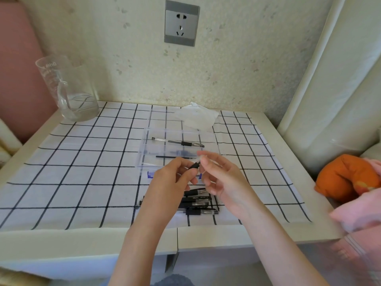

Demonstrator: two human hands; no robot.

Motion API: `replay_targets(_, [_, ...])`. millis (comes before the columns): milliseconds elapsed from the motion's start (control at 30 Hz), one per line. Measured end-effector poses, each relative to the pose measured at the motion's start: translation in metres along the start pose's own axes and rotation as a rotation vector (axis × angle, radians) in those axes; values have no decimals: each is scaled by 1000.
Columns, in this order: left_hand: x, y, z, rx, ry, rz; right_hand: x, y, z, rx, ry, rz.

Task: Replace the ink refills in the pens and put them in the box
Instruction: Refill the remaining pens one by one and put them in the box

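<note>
Head view: left hand (172,180) and right hand (221,179) each pinch one pen (194,165) between them, clear box (144,147) at 12 o'clock, loose pens (198,203) at 6.

Speckled wall (237,65) w/ grey socket (181,23), white table (86,240), checked cloth (82,162)

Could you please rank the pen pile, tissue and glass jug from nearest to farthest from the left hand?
1. Pen pile, just under the left hand.
2. Tissue, behind the box.
3. Glass jug, far left corner.
</note>
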State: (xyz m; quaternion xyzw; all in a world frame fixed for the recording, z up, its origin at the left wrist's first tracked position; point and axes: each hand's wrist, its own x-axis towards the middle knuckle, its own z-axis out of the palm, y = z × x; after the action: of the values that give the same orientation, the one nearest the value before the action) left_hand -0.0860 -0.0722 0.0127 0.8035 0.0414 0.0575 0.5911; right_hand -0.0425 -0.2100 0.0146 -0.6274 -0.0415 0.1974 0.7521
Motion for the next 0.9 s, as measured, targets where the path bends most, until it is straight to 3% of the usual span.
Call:
replay_targets(267, [0,0,1,8,2,-2,1,1,8,75,53,61])
replay_targets(400, [0,0,0,5,7,-5,0,3,6,175,-6,51])
replay_targets(900, [1,1,1,20,5,-8,1,6,5,162,32,54])
